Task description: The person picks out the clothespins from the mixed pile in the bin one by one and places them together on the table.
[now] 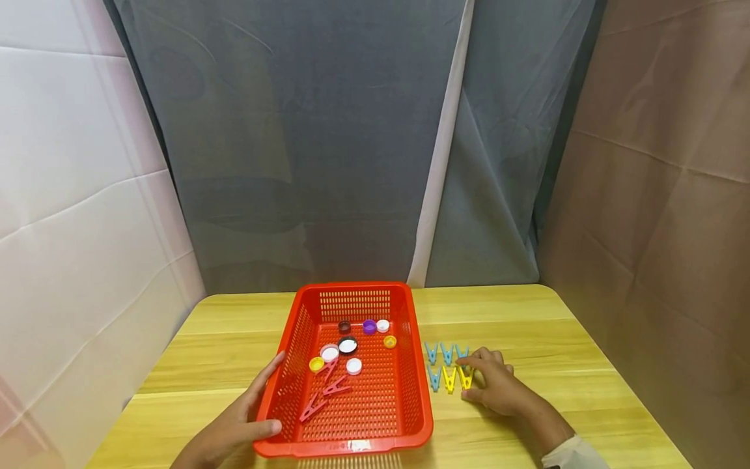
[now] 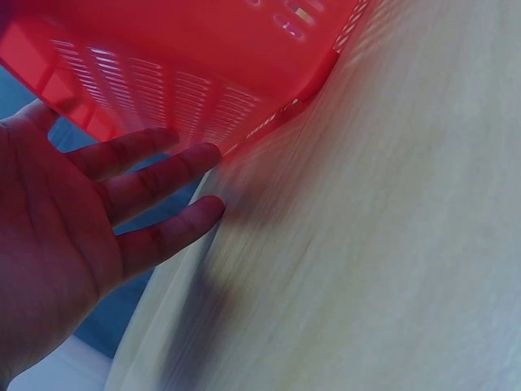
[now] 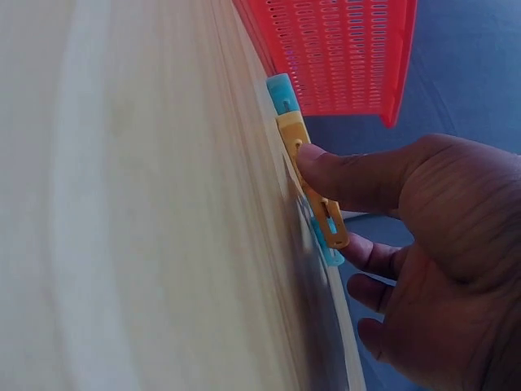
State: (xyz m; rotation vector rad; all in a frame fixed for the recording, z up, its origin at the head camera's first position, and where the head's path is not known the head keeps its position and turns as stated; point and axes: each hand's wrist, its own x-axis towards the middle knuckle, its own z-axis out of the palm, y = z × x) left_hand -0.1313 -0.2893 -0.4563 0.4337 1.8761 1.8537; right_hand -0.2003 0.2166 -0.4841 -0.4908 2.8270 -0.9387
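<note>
A makeshift booth: grey cloth (image 1: 340, 143) hangs behind the desk (image 1: 498, 316), white cloth (image 1: 88, 195) to its left, brown cloth (image 1: 656, 195) to its right.

On the desk (image 1: 193, 365) sits the basket (image 1: 381, 400), caps (image 1: 348, 346) lying mostly behind the inner clips (image 1: 336, 387); right of it, outer clips (image 1: 448, 380) form two rows. Behind hangs a curtain (image 1: 351, 163).

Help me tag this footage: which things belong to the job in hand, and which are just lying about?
Seemingly part of the job:
red basket, the left hand at its side
yellow clothespins, one touched by the right hand
blue clothespins, set out beside them
pink clothespins, inside the basket

Probably just lying about:
caps in the basket, no hand on them
grey curtain, hanging behind
</note>
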